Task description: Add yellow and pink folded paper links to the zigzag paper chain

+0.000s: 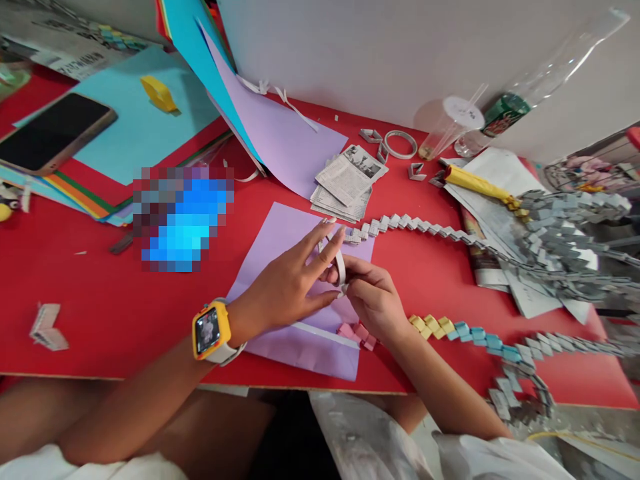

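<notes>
A pale paper strip (341, 268), bent into a loop, is between my two hands over a purple sheet (280, 233). My left hand (300, 273), with a yellow-cased watch (210, 331) on its wrist, has long-reaching fingers around the loop, its thumb at the lower end. My right hand (373, 293) pinches the strip with curled fingers; part of the grip is hidden. Just beyond the fingers lies the end of a folded newspaper chain (400, 222). Beside my right wrist is a pink woven piece (357, 335), partly covered by the hand.
Newspaper pieces (350, 175) are stacked behind my hands. A phone (57, 133) and coloured sheets (145, 113) lie left. At the back right stand a plastic cup (440, 130) and a bottle (505, 113). A yellow-blue-grey chain (470, 332) runs right; a folded piece (49, 327) lies front left.
</notes>
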A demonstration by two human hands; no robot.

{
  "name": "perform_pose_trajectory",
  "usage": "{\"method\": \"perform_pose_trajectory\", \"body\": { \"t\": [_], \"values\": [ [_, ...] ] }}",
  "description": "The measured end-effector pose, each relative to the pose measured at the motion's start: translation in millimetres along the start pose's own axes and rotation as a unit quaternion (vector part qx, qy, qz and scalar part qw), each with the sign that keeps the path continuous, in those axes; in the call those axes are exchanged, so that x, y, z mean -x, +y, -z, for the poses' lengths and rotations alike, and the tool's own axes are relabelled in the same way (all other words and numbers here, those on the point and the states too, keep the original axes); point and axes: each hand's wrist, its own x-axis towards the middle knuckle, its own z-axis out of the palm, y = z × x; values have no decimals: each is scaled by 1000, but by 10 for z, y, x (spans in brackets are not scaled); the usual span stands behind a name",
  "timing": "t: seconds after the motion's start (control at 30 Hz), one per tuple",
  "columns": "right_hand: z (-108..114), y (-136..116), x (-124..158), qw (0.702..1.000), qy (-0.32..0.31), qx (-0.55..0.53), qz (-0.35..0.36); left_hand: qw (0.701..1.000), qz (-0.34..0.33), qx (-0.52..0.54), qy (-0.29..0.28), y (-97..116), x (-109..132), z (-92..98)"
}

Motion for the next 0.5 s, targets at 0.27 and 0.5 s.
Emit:
{"method": "perform_pose_trajectory", "body": {
  "t": [0.27,0.5],
  "values": [
    [7,-59,24,998,-40,-53,-8,998,-20,4,59,-18,28,-24],
    [30,-83,30,993,-83,-84,-1,979,-113,-15,168,133,42,-1]
  ]
}}
